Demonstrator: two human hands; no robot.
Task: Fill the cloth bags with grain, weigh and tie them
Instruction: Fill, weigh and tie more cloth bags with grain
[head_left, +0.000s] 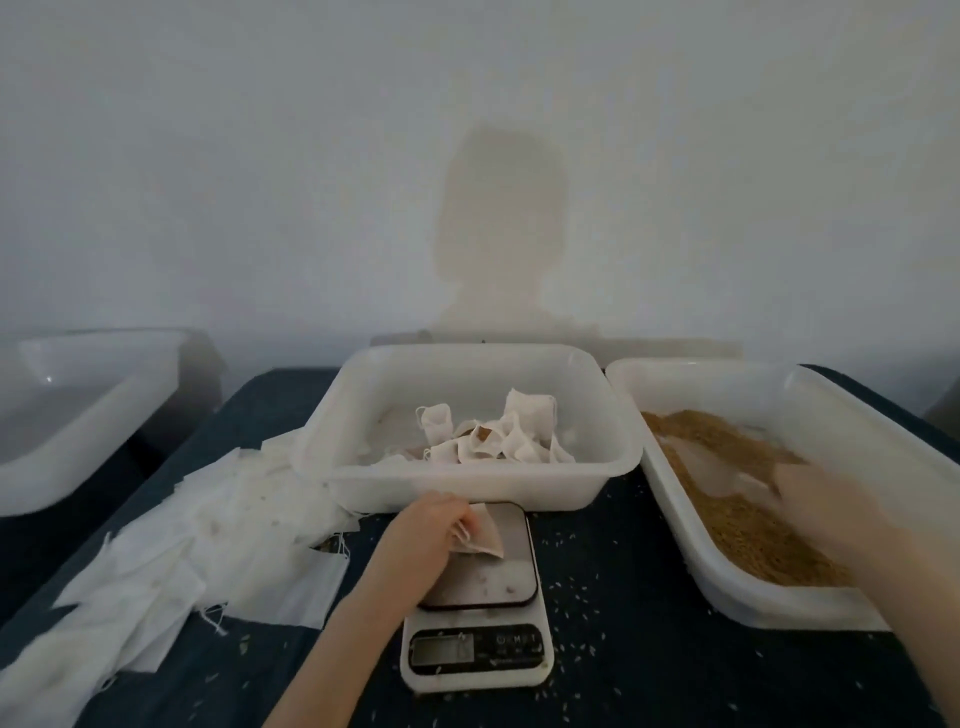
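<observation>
Small white cloth bag (480, 538) sits limp on the white digital scale (480, 587), left hand (423, 540) pinching its neck (soft, best held there); right hand (826, 506) blurs over brown grain (737, 525), grip unclear.

Three white plastic tubs (470, 483): one with brown grain (737, 525), one with several filled cloth bags (488, 436), too tangled to count exactly. One digital scale (475, 649), one cloth bag (480, 538) on it. One heap of empty bags (197, 551). Two hands (423, 530).
</observation>
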